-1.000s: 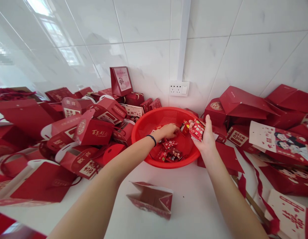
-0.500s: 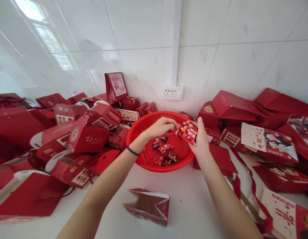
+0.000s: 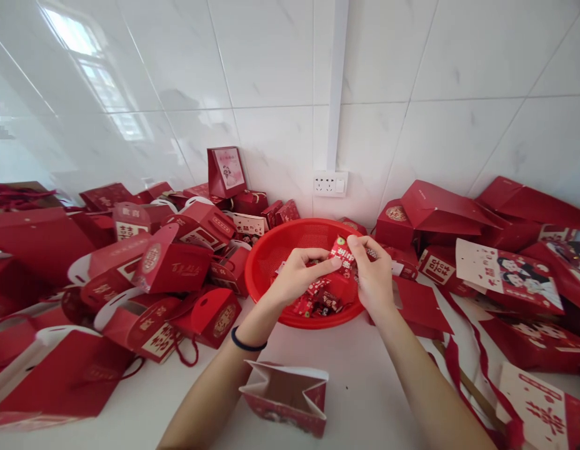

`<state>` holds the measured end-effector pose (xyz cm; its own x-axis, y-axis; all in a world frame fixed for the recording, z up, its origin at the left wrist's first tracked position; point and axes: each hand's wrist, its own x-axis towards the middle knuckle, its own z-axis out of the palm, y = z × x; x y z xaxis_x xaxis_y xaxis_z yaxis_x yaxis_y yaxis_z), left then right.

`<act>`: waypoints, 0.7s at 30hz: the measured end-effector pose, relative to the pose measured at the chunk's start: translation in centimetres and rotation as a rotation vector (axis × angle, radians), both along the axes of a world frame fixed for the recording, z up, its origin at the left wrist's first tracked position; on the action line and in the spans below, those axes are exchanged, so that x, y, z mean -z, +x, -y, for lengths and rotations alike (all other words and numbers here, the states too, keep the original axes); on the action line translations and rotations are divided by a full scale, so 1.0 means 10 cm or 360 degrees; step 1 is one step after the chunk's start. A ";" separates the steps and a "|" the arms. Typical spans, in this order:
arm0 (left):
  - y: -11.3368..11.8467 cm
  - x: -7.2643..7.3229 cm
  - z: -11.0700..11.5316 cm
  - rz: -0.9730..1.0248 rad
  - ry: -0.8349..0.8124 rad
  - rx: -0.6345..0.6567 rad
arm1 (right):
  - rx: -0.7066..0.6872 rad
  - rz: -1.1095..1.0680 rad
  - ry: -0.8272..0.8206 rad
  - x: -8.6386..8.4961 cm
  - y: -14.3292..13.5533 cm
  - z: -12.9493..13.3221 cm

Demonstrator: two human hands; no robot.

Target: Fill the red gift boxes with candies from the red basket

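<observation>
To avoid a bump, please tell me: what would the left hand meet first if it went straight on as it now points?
The left hand would first meet the red packet it touches, then probably the right hand; exact depth is unclear.

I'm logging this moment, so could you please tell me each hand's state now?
Left hand: closed, holding a red packet.
Right hand: closed, holding the same packet.

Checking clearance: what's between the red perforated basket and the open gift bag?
Bare white tabletop shows between the red perforated basket and open gift bag in the head view, with the left forearm across its left end.
</observation>
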<state>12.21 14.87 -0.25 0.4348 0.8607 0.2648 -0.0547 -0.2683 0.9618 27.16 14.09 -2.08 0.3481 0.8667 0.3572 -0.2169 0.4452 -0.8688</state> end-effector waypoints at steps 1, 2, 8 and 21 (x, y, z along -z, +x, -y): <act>-0.03 -0.01 0.00 0.0016 0.0032 -0.0018 | -0.0068 0.0083 0.0010 -0.02 0.03 0.01; -0.06 -0.03 0.00 0.0017 0.0080 -0.0032 | -0.0138 0.0153 0.0019 -0.03 0.06 0.03; -0.21 -0.11 0.00 -0.0027 0.0264 -0.0057 | -0.0252 0.0373 0.0134 -0.11 0.12 0.11; -0.18 -0.03 -0.04 -0.0206 0.0018 -0.0239 | 0.0690 0.1230 0.0863 -0.09 0.05 0.18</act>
